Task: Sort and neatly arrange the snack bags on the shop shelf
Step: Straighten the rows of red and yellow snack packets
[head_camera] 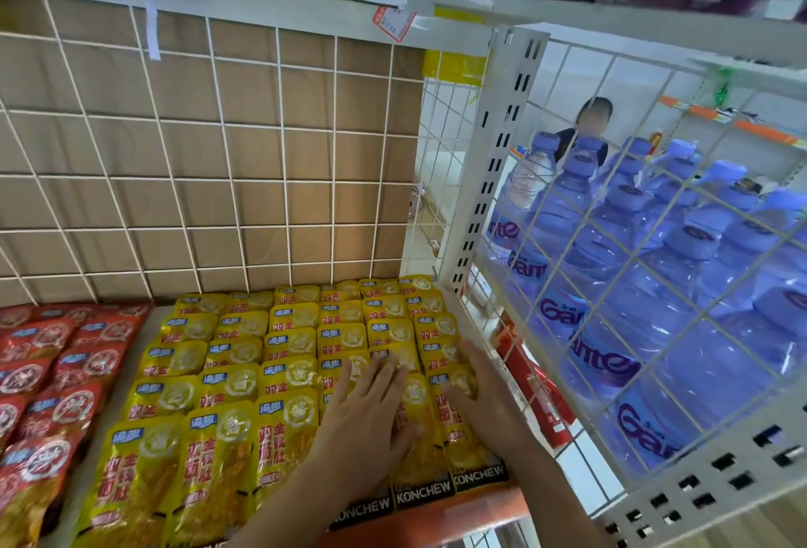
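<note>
On the shelf (150,329), yellow snack bags (244,373) lay in neat overlapping rows, with red bags (48,373) just beside them on the left. The left hand (367,412) and right hand (476,390) rested flat on the rightmost rows, each grip spread and pinching nothing.

Yellow snack bags (244,373); red snack bags (48,377); blue-tinted bottles (646,285); white grid (227,180).

The yellow snack bags (244,377) and red snack bags (52,373) are glossy, crinkled plastic film. The wire grid (283,128) and perforated upright (493,163) are white-painted metal. Matt brown cardboard (183,89) backs the grid. The water bottles (611,242) are clear, shiny plastic.
</note>
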{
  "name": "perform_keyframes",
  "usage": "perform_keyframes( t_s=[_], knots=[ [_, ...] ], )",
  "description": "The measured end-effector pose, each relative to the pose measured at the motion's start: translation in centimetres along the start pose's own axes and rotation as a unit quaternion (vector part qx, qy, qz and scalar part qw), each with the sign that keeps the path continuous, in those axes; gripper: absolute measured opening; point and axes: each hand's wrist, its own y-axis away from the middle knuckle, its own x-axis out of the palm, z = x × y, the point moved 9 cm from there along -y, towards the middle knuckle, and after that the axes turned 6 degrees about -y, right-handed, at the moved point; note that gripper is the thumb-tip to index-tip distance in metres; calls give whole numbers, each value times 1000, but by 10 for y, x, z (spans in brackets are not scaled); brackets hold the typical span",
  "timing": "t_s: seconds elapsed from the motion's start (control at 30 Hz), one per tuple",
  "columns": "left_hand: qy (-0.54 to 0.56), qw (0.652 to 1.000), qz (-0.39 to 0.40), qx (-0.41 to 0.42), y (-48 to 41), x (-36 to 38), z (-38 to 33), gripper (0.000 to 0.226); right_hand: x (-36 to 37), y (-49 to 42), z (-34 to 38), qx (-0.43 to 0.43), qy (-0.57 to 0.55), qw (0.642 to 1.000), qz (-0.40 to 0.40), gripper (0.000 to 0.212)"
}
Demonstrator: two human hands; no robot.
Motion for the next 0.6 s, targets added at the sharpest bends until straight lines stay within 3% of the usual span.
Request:
perform_keyframes(
  t_s=[0.4,0.5,0.6],
  knots=[
    [1,1000,14,8,0,6,-2,70,3,-5,-7,-26,15,1000,-2,65],
    [11,1000,6,19,-1,4,-5,71,-1,-14,-6,1,-56,998,-10,56],
    [27,999,-15,10,-4,-6,-3,70,-3,-30,-1,5,-108,994,-11,35]
  ],
)
